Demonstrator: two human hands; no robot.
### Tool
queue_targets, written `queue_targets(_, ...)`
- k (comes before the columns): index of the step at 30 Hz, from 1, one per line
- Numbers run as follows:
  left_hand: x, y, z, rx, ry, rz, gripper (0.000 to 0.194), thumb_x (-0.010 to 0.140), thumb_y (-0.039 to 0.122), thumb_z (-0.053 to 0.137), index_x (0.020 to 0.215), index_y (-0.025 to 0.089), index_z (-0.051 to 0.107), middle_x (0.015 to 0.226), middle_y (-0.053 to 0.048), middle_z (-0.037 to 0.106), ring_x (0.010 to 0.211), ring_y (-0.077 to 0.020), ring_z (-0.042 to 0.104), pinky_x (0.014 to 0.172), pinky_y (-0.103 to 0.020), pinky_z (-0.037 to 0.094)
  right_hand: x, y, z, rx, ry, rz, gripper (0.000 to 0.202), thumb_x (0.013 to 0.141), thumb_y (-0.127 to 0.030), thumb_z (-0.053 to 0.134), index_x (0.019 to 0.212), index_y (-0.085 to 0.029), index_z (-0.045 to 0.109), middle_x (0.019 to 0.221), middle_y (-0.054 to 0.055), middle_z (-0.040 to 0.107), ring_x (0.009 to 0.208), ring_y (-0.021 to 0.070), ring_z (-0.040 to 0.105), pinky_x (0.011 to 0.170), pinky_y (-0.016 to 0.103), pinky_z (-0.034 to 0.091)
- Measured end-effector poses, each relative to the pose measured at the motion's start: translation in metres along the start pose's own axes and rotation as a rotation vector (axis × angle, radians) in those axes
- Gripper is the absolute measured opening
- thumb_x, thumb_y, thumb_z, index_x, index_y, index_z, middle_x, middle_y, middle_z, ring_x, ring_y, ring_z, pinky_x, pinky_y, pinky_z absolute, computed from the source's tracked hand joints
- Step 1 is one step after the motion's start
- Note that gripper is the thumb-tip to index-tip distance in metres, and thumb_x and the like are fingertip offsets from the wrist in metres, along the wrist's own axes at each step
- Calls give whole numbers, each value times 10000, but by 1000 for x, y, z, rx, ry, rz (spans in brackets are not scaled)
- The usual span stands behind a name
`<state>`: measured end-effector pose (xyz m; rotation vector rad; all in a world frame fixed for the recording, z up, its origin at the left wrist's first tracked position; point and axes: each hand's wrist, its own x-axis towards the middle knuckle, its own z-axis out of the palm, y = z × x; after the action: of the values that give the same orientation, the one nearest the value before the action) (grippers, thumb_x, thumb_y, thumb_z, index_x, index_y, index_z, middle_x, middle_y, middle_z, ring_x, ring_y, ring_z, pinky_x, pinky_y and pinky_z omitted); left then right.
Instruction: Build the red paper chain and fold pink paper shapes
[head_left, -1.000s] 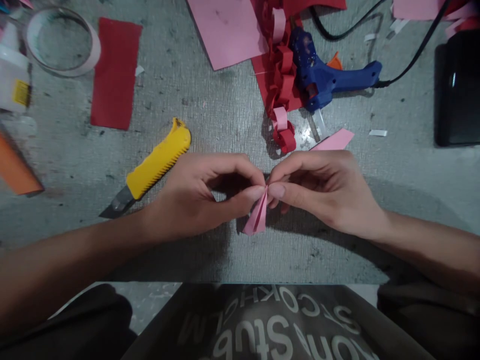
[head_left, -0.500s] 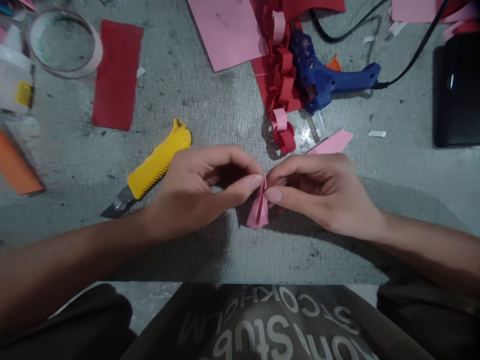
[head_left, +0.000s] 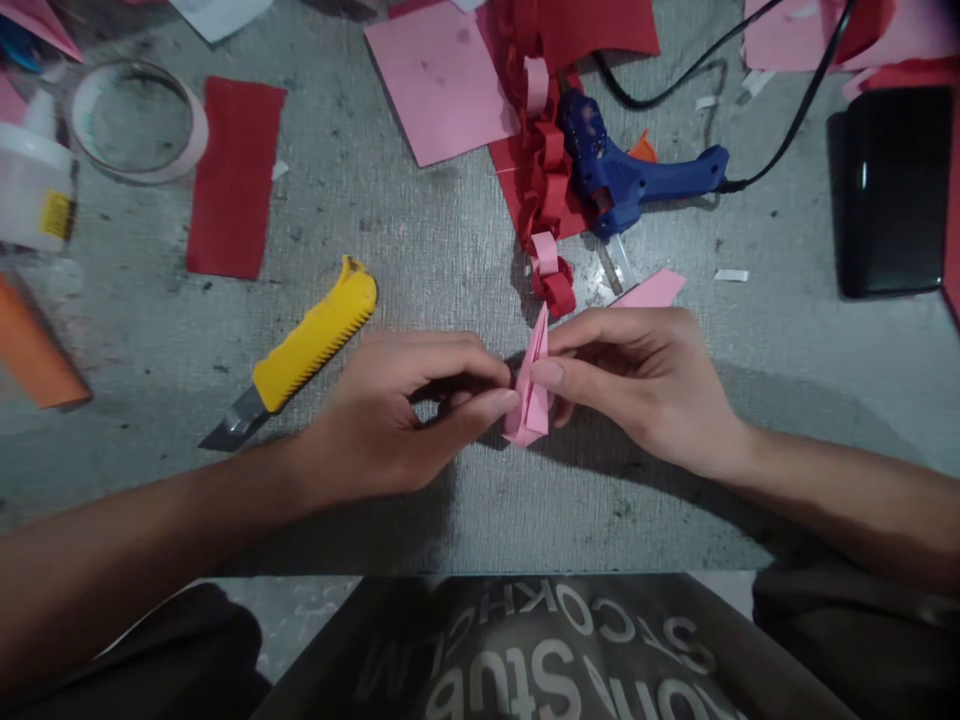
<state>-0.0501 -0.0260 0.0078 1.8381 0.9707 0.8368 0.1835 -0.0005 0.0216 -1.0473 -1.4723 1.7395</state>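
Note:
A small folded piece of pink paper (head_left: 533, 400), narrow and pointed at its far end, stands between my two hands just above the table. My left hand (head_left: 420, 405) pinches its lower left side between thumb and forefinger. Higher up on the right edge, my right hand (head_left: 637, 375) grips it with the thumb on top and the fingers behind. Another pink paper piece (head_left: 651, 290) with a pointed end lies just beyond my right hand. A yellow utility knife (head_left: 311, 335) rests left of my left hand, blade toward me.
A red and pink paper chain (head_left: 550, 190) lies beside a blue glue gun (head_left: 637, 180) with a black cord. Farther left are a red paper rectangle (head_left: 236, 180), a tape roll (head_left: 139, 165) and a glue bottle (head_left: 34, 185). A black phone-like object (head_left: 892, 190) sits at right.
My left thumb and fingers have moved down from the tip of the folded pink paper to its lower side, so the tip now shows. The view has shifted slightly.

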Motion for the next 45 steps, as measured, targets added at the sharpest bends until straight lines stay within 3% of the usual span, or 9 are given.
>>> queue_targets(5,-1,1,0,-20,-18,-18,78,989,279,775,916,252,761,784,-2,772,558,-109,590,519,-270,448,1,2,-1,24,-16,-9,268,936,-464,878,901,-205,818,821,0,790,638,110,713,575,221,623)
queue_targets(12,-1,3,3,-21,56,-83,144,1002,275,733,862,243,734,751,6,733,605,-114,606,536,-265,446,0,-2,-4,-112,-155,41,219,931,-370,895,860,-180,811,756,11,768,628,116,671,555,231,531)
queue_targets(18,-1,0,4,-39,67,-42,133,955,284,824,884,230,724,749,15,708,615,-108,606,548,-255,449,-1,-2,-4,-157,-142,11,239,961,-340,865,795,-193,774,703,-5,746,607,116,670,534,235,512)
queue_targets(23,-2,1,3,30,-23,1,105,1020,291,741,931,236,759,772,-15,736,614,-127,609,559,-286,447,-2,1,-3,-109,-103,18,232,959,-389,864,838,-208,783,768,8,772,624,136,709,562,263,580)
queue_targets(26,-3,2,4,14,-3,-17,86,1004,265,754,922,237,762,769,-6,738,602,-120,600,558,-277,442,-2,1,-4,-82,-107,33,219,958,-372,865,845,-199,792,776,15,770,636,141,717,570,264,588)
queue_targets(33,-3,5,3,71,17,-68,141,1028,183,681,905,213,742,781,22,736,611,-81,596,571,-236,445,0,-3,-4,-192,-174,36,225,964,-355,857,848,-172,796,722,0,748,607,104,645,528,225,472)
queue_targets(39,-4,4,3,73,6,-57,150,1043,222,683,903,201,733,795,7,738,637,-86,596,570,-252,427,-1,-3,-2,-228,-183,36,204,982,-238,812,792,-181,767,708,-4,744,617,107,642,538,228,472)
queue_targets(45,-1,5,4,82,-4,-27,152,1015,187,688,868,210,718,713,26,662,580,-87,543,553,-262,411,-3,0,-3,-220,-192,11,265,993,-384,826,829,-179,793,779,23,774,657,130,671,552,258,481)
